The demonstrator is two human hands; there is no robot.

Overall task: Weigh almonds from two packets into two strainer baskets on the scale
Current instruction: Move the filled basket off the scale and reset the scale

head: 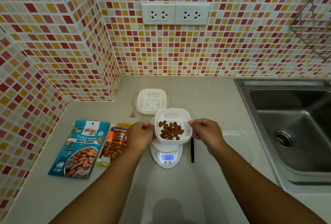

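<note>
Kitchen corner. Walls (232,44): small mosaic tiles in red, orange and cream, with a projecting tiled column (80,53) at left. Two white double sockets (176,14) on the back wall. Beige worktop (206,94) (matte, plain). Stainless steel sink (293,127) at right; wire rack (313,19) above it.

Both forearms are bare, no sleeves in view; the left hand (141,134) at 9 o'clock and right hand (208,132) at 3 o'clock wear nothing.
</note>
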